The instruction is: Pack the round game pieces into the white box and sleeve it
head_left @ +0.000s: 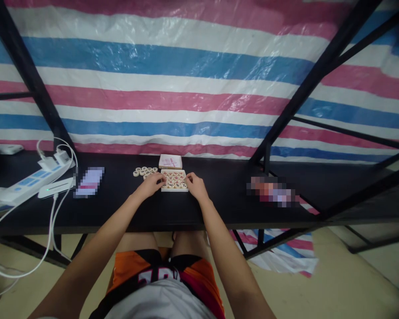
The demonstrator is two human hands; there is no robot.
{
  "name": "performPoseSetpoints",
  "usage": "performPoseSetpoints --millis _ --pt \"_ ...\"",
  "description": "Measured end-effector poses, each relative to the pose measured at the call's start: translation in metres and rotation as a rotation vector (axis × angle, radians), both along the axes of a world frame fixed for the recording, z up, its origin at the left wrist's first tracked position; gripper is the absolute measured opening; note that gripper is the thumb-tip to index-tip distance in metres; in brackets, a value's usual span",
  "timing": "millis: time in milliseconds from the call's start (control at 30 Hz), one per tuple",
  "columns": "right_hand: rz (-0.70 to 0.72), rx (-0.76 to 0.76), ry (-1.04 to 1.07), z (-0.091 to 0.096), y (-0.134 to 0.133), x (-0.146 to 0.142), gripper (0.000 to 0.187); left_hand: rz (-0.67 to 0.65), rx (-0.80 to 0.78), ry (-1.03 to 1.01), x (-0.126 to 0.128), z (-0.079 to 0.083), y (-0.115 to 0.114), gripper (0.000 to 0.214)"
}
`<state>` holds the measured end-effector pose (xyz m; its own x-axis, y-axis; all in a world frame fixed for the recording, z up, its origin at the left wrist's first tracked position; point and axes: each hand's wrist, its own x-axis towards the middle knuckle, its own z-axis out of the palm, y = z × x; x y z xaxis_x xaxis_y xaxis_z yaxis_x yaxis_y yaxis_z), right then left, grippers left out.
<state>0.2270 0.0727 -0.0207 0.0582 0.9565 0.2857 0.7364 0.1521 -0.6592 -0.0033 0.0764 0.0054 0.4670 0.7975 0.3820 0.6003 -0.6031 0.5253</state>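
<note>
A white box [174, 190] full of round Chinese chess pieces [176, 180] with red and dark characters sits on the black table. My left hand [150, 184] reaches over the box's left edge, fingers curled and close together at the pieces; whether a piece is between them cannot be made out. At the right edge, my right hand [197, 187] has its thumb and fingers drawn together on the box's side. Loose Chinese chess pieces [142, 171] with dark characters lie to the left, partly behind my left hand. Just behind the box rests its lid [170, 161], bearing a pinkish print.
On the left are a white power strip [29, 182] with plugs and cables, a white device [55, 188] and a blurred phone [90, 182]. A blurred object [273, 191] lies on the right. Black metal frame bars [299, 95] and a striped sheet [173, 102] bound the table [119, 215].
</note>
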Motion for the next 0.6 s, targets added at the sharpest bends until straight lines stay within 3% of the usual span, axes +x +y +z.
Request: performPoseSetpoints --millis 233,600 --pt "0.001 0.005 0.016 0.001 -0.001 -0.001 0.015 -0.063 0.041 0.072 0.001 0.005 -0.008 0.027" --pt "0.004 0.005 0.022 -0.001 0.0 0.0 0.016 -0.098 0.011 0.111 0.001 0.009 -0.013 0.034"
